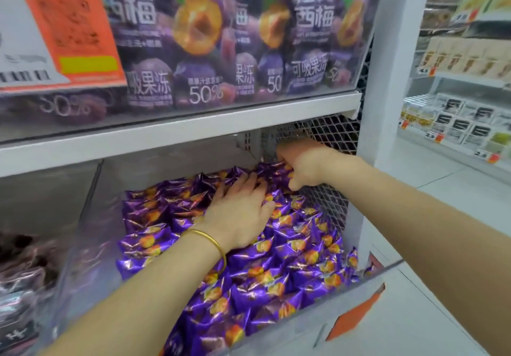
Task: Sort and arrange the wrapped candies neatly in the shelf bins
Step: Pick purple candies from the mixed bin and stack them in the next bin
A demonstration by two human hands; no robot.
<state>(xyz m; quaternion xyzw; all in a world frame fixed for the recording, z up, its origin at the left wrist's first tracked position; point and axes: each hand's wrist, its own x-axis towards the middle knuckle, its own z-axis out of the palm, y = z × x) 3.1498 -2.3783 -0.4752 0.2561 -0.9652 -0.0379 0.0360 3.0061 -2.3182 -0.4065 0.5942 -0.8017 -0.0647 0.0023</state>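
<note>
Many crinkly purple foil candies (290, 267), clear bin (298, 328).

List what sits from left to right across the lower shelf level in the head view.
Dark wrapped candies, clear divider, left hand, right hand, mesh side panel, white upright post, neighbouring price-tagged shelves. The purple candies lie under both hands, so unplaced.
</note>
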